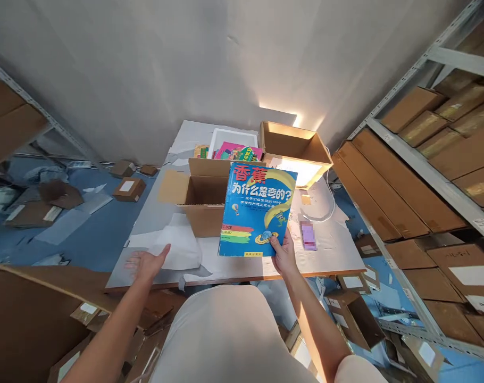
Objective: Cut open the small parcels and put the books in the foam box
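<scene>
In my right hand (284, 252) is a blue book (258, 213) with red and white Chinese lettering and a yellow banana on its cover. The thumb lies on its lower right corner, and the book is held upright above the table. My left hand (145, 264) is open, fingers spread, over the table's front left part, close to a white sheet (180, 242). Behind the book stands an open cardboard box (204, 219) with its flaps out; the book hides its right side. Further back, a pink book (230, 149) and others rest by a white tray (245, 137).
A second open carton (292, 141) stands at the back right, beside a lit white panel (300, 171) and a white cable (330, 199). A purple packet (308, 235) lies on the table (341, 250). Shelves with boxes (409, 186) rise at right; cartons (129, 189) litter the floor.
</scene>
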Available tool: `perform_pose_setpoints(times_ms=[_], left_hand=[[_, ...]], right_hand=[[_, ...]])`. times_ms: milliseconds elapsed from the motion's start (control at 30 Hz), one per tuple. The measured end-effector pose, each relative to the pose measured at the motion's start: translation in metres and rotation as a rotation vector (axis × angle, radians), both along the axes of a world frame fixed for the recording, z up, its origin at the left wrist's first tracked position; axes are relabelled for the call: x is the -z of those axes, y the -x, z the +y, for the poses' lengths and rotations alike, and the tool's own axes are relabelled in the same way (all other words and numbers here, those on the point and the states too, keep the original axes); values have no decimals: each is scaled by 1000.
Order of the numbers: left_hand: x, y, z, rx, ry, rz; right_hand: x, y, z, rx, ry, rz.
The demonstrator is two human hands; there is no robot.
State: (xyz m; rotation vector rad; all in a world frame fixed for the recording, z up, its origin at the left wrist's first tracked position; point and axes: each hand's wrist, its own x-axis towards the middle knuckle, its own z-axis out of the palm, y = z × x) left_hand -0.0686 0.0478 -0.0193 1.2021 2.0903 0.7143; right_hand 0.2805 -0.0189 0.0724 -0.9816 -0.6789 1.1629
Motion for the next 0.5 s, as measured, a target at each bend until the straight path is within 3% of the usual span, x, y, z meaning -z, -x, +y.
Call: perform_pose_setpoints(times_ms=[33, 67, 100, 167, 233, 367, 500], left_hand=[[-14, -16, -9, -60, -62, -95], [-29, -33, -19, -24, -119, -237], [-44, -50, -30, 80, -159, -417], [-73, -80, -50, 407, -82, -791], [-94, -99, -62, 490, -25, -953], [-108, -101, -67, 457, 7, -1044], [-102, -92, -67, 488, 88, -1094]], right_hand=[[1, 4, -1, -6, 0, -4], [2, 9, -3, -10, 0, -10], [3, 14, -5, -11, 0, -16], [6, 24, -8, -19, -5, -26], [5, 30, -7, -55, -4, -34], [-27, 18, 22, -143, -16, -123], [-84, -11, 70, -5, -78, -287]])
